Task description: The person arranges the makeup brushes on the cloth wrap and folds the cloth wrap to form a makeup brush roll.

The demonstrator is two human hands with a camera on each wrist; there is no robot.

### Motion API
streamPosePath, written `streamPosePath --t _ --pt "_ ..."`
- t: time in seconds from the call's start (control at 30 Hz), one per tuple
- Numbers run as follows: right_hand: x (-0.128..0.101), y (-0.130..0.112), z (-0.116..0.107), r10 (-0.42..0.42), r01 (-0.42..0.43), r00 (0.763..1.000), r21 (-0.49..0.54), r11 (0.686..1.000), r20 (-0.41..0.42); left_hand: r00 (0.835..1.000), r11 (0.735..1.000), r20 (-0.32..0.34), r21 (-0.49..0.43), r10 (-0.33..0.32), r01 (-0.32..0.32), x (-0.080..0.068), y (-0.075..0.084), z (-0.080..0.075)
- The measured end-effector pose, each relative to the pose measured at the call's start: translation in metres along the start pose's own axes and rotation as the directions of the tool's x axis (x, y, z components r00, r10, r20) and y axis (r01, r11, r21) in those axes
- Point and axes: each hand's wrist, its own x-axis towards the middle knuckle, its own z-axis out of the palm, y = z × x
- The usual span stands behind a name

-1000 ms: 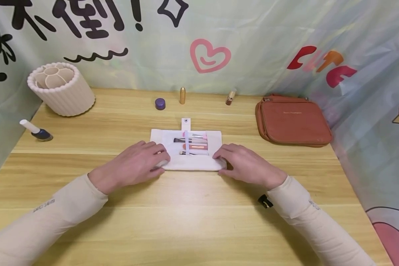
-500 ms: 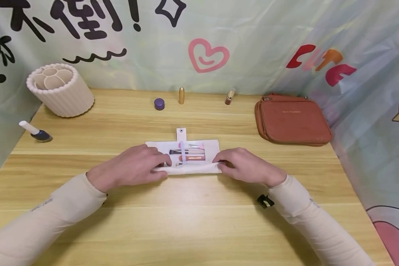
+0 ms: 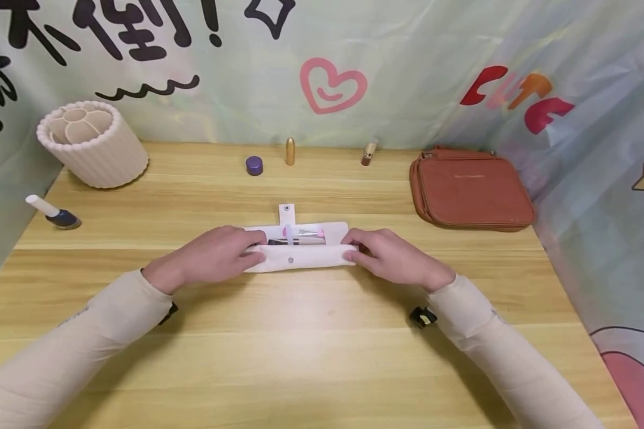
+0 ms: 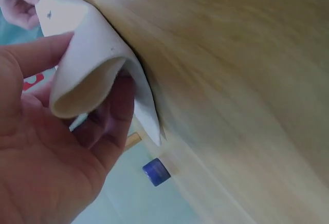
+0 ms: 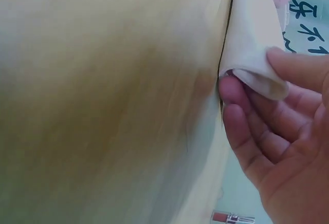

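A white brush roll [image 3: 306,257] lies on the table in the head view, its near part folded over into a flat tube with a metal snap facing up. Makeup brushes [image 3: 308,241] show in the strip behind the fold, under a pale elastic band. A strap [image 3: 287,213] with a snap sticks out from the far edge. My left hand [image 3: 220,253] pinches the left end of the fold, and my right hand [image 3: 394,256] pinches the right end. Both wrist views show thumbs on the outer face and fingers behind or under the curled cloth [image 4: 95,62].
A purple-lidded jar [image 3: 254,165], a gold tube [image 3: 290,152] and a lipstick [image 3: 369,154] stand along the back. A brown zip case [image 3: 472,189] lies at the right. At the left are a ribbed cream holder [image 3: 93,145] and a nail polish bottle [image 3: 53,213].
The near edge of the brush roll has been turned up and folded away from me over the lower brushes. Both hands went from its near corners to pinching the fold's ends.
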Motion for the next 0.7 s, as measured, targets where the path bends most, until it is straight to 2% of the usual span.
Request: streamPosePath --t 0.17,0.3,0.5,0.7 --pt "0.009 -0.001 -0.004 0.038 -0.039 0.999 0.029 0.999 0.034 0.998 0.999 -0.037 -0.006 -0.043 0.043 0.002 -0.001 0.002" --pt "0.015 -0.002 -0.005 0.085 -0.088 0.994 0.05 0.995 0.062 0.995 0.994 -0.018 -0.051 -0.099 0.098 0.005 -0.004 0.0" --pt "0.022 -0.002 -0.005 0.128 -0.129 0.99 0.023 0.991 0.054 0.99 0.986 0.006 -0.092 -0.142 0.142 0.005 -0.007 -0.006" --pt "0.027 -0.001 -0.005 0.149 -0.152 0.986 0.037 0.988 0.072 0.982 0.978 -0.008 -0.101 -0.187 0.185 0.008 -0.007 -0.006"
